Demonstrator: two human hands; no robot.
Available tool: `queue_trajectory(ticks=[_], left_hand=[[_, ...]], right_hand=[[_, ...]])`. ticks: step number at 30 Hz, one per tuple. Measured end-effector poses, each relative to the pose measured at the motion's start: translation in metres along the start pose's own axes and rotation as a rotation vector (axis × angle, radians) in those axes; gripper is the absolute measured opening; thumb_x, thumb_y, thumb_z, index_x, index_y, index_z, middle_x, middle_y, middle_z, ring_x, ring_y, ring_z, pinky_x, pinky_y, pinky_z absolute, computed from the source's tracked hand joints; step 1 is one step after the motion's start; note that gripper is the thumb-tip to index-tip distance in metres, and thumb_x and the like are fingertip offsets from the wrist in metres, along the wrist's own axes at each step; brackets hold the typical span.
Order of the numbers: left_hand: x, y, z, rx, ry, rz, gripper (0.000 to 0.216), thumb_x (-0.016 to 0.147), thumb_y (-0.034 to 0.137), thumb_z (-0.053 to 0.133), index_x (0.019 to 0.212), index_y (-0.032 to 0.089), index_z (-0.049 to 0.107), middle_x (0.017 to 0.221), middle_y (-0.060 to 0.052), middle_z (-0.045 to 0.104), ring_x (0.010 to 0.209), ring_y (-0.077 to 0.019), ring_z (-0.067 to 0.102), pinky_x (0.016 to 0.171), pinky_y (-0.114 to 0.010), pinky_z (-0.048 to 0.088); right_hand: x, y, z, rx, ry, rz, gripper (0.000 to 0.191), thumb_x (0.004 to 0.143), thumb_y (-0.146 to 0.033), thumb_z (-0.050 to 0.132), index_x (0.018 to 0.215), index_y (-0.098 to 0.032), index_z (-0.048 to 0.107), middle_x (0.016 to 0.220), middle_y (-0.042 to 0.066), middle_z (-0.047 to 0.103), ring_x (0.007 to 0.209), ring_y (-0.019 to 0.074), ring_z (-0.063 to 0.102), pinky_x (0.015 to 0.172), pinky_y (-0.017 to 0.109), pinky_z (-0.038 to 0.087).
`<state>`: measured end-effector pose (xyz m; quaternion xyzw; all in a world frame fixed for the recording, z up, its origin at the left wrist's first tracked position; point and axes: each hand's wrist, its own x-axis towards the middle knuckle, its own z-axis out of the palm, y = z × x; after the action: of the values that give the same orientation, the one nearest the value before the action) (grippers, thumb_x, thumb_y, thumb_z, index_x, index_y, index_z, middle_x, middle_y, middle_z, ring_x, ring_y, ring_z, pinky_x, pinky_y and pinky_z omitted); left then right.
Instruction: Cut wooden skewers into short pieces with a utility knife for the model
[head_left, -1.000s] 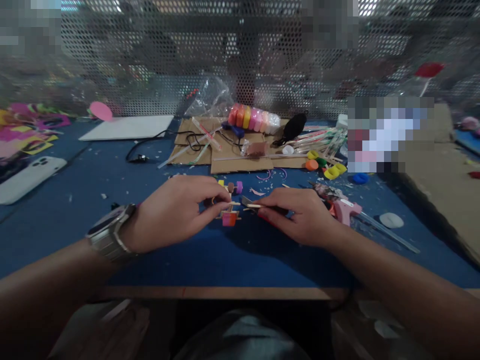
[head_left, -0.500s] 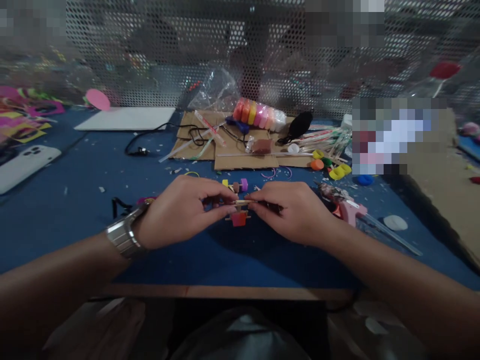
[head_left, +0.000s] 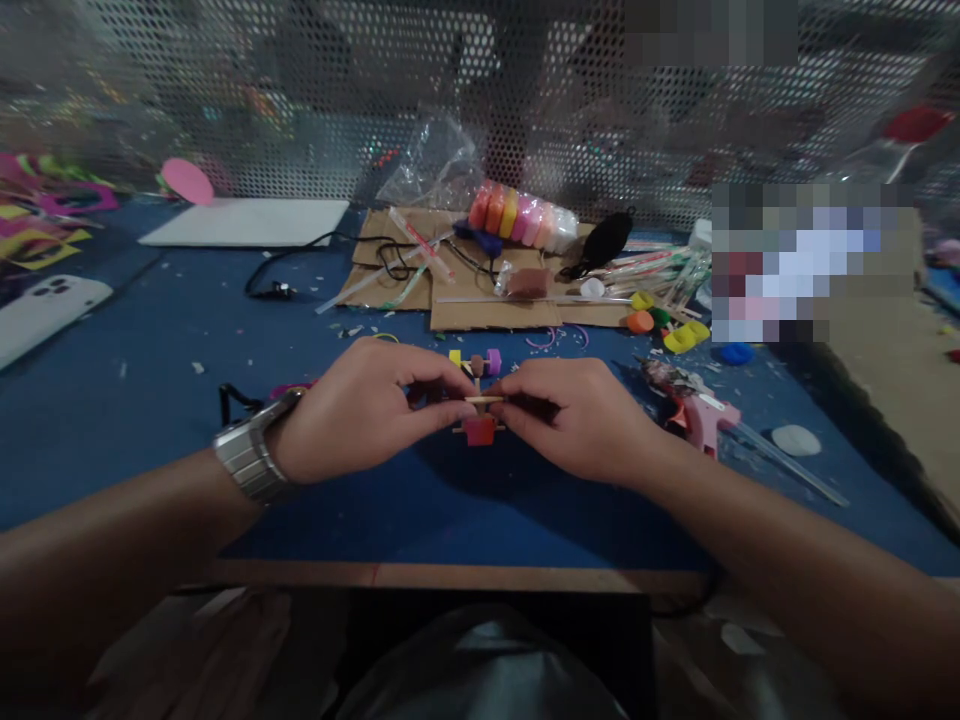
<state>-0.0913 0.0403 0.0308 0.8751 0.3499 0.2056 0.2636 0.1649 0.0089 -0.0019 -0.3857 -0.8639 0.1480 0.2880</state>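
Note:
Between my two hands is a thin wooden stick (head_left: 484, 399), held level. My left hand (head_left: 375, 405), with a metal watch (head_left: 253, 460) on its wrist, pinches the stick's left end. The fingers of my right hand (head_left: 581, 415) are closed on its right end. Right below the stick sits a red-orange block (head_left: 480, 431) with a thin stick through it. Just beyond lie a yellow piece (head_left: 455, 358), a brown piece (head_left: 477, 365) and a purple piece (head_left: 493, 361) in a row. How these parts join is partly hidden by my fingers.
A pink glue gun (head_left: 705, 420) with a clear glue stick lies right of my right hand. Cardboard sheets (head_left: 465, 315) at the back carry a pack of coloured clay (head_left: 517, 215), a cable and straws. A phone (head_left: 52, 310) lies at the left.
The view has shifted slightly. The stick between my fingertips shows more plainly now, and my hands keep nearly the same place and pinch.

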Motion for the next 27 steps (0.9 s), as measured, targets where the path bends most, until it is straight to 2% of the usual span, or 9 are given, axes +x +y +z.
queue_trajectory(ticks=[4,9,19,27], left_hand=[[0.0007,-0.0021,0.0006,-0.002,-0.001,-0.002,0.025,0.1,0.05,0.076,0.102,0.028,0.087,0.093,0.002,0.086,0.078,-0.0156,0.076,0.071,-0.026,0.048],[0.0014,-0.0051,0.0014,0.031,0.012,-0.017,0.024,0.099,0.048,0.075,0.102,0.027,0.086,0.095,0.0,0.086,0.082,-0.0176,0.076,0.074,-0.028,0.05],[0.0036,-0.0022,0.0007,0.053,-0.018,-0.017,0.025,0.1,0.048,0.073,0.1,0.026,0.084,0.093,0.0,0.085,0.08,-0.0172,0.075,0.073,-0.027,0.049],[0.0031,-0.0024,-0.0017,0.076,0.004,-0.026,0.024,0.099,0.048,0.072,0.095,0.027,0.083,0.089,0.0,0.084,0.078,-0.0185,0.073,0.07,-0.029,0.048]], right_hand=[[-0.0008,0.001,-0.0009,0.029,0.014,0.024,0.017,0.103,-0.023,0.068,0.11,-0.018,0.083,0.094,0.004,0.084,0.077,0.0166,0.072,0.07,0.028,0.047],[-0.003,0.0032,-0.0013,0.052,0.02,0.036,0.016,0.102,-0.022,0.07,0.11,-0.018,0.083,0.09,0.002,0.082,0.073,0.0141,0.068,0.069,0.026,0.045],[-0.0009,0.0044,0.001,0.077,0.039,0.042,0.016,0.104,-0.023,0.067,0.103,-0.019,0.082,0.088,0.002,0.082,0.075,0.0149,0.07,0.071,0.026,0.047],[-0.0018,0.0056,0.0005,0.103,0.032,0.108,0.017,0.101,-0.024,0.068,0.109,-0.021,0.084,0.092,0.002,0.084,0.075,0.0158,0.072,0.07,0.027,0.049]])
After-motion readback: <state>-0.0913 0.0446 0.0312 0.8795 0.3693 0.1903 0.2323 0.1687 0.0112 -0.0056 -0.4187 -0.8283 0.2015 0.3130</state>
